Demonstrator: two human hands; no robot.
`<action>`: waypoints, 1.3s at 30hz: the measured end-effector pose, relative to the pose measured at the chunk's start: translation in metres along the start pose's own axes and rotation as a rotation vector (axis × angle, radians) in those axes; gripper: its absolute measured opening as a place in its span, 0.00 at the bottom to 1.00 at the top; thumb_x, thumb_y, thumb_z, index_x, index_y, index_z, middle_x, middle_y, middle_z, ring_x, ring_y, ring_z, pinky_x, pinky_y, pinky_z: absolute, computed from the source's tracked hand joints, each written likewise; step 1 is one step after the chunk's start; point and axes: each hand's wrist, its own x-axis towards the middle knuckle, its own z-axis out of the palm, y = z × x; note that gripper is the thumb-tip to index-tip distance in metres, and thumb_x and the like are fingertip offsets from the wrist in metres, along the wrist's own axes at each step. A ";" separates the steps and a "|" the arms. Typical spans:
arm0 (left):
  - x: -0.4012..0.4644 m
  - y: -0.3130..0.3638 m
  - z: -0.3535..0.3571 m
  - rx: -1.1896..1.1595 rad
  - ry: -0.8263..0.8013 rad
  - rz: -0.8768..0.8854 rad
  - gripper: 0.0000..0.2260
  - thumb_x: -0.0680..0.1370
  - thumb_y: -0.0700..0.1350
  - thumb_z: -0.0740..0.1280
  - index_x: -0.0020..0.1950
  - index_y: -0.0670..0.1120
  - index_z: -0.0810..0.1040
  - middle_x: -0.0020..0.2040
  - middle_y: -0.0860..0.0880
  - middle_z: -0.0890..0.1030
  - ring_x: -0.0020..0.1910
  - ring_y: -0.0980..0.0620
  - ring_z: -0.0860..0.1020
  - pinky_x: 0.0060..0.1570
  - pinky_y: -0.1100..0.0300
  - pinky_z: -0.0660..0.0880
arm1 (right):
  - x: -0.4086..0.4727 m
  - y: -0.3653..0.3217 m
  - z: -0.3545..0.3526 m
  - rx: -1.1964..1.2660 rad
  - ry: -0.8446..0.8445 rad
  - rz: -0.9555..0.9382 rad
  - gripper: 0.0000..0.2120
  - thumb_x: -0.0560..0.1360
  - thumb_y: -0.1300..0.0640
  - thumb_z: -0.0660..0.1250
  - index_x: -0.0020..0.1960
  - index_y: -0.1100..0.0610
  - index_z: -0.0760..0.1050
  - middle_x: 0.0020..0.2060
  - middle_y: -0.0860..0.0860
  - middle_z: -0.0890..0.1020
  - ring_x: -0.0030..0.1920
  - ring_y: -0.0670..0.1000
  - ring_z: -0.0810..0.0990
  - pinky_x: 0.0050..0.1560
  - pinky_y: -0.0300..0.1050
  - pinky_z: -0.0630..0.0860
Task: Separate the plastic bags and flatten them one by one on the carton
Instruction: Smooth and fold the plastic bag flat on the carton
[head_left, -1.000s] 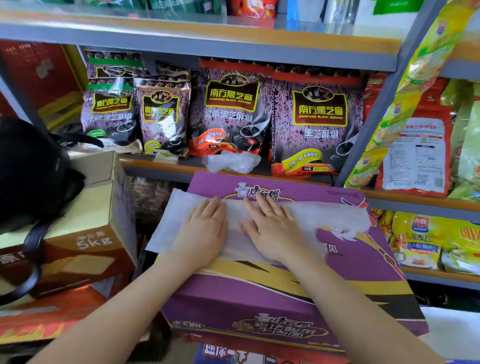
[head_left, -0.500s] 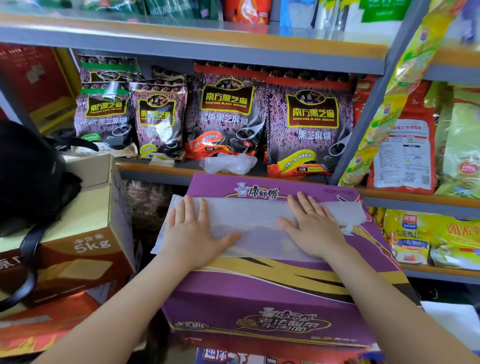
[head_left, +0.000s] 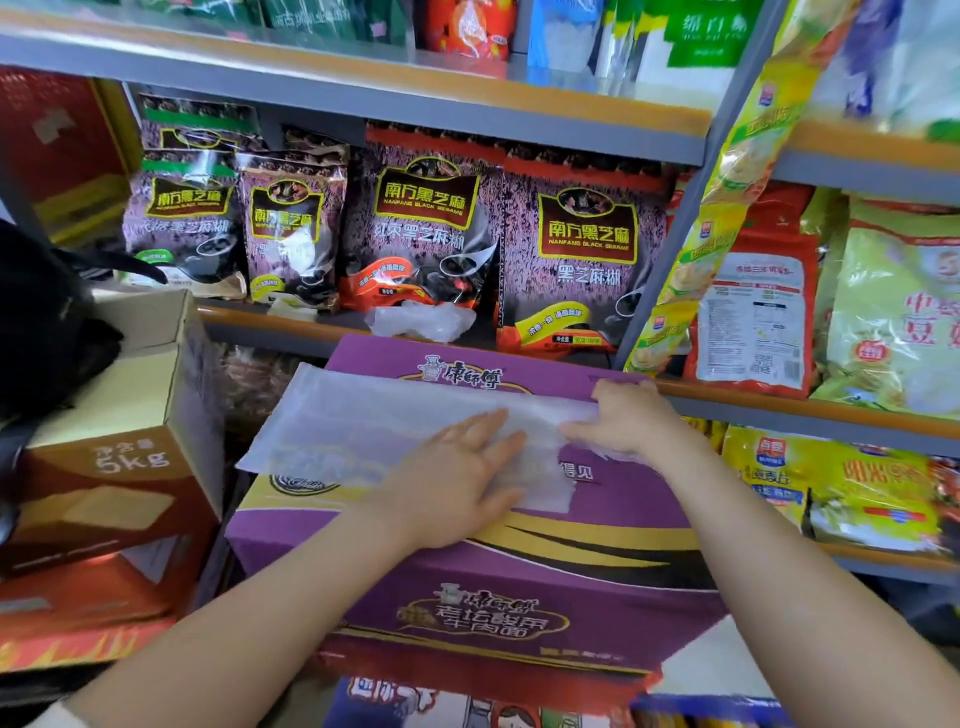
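Now I see the plastic bag (head_left: 374, 426) lying flat across the top of the purple carton (head_left: 613, 499), whose lid reads 康师傅. My left hand (head_left: 457, 483) presses it with straight fingers; my right hand (head_left: 623, 421) pinches the bag's right end, fingers curled over it at the carton's far edge. A crumpled bag (head_left: 421, 321) sits on the shelf (head_left: 291, 325) behind, before packs (head_left: 582, 249) marked 南方黑芝麻, NANFANG BLACK SESAME. The brown box (head_left: 130, 457) to the left says 5kg.
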 end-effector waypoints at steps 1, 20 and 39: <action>0.002 0.006 0.002 -0.005 -0.010 -0.009 0.35 0.71 0.65 0.44 0.75 0.52 0.53 0.77 0.47 0.49 0.75 0.49 0.52 0.71 0.58 0.50 | -0.002 0.003 -0.005 -0.008 -0.059 -0.007 0.33 0.69 0.35 0.65 0.61 0.60 0.70 0.56 0.57 0.76 0.59 0.60 0.72 0.53 0.49 0.70; -0.036 0.064 0.053 -0.027 0.353 0.219 0.20 0.74 0.53 0.60 0.64 0.47 0.70 0.60 0.48 0.79 0.57 0.52 0.77 0.55 0.60 0.74 | -0.070 0.072 -0.019 1.298 -0.546 -0.524 0.12 0.63 0.55 0.64 0.39 0.58 0.83 0.38 0.55 0.83 0.38 0.53 0.80 0.36 0.42 0.74; -0.029 0.081 0.032 -0.704 0.538 -0.299 0.18 0.73 0.57 0.57 0.30 0.45 0.71 0.28 0.53 0.71 0.29 0.60 0.68 0.31 0.67 0.63 | -0.040 0.027 0.011 1.019 -0.168 -0.269 0.13 0.79 0.51 0.57 0.46 0.54 0.78 0.44 0.53 0.84 0.46 0.54 0.82 0.54 0.54 0.76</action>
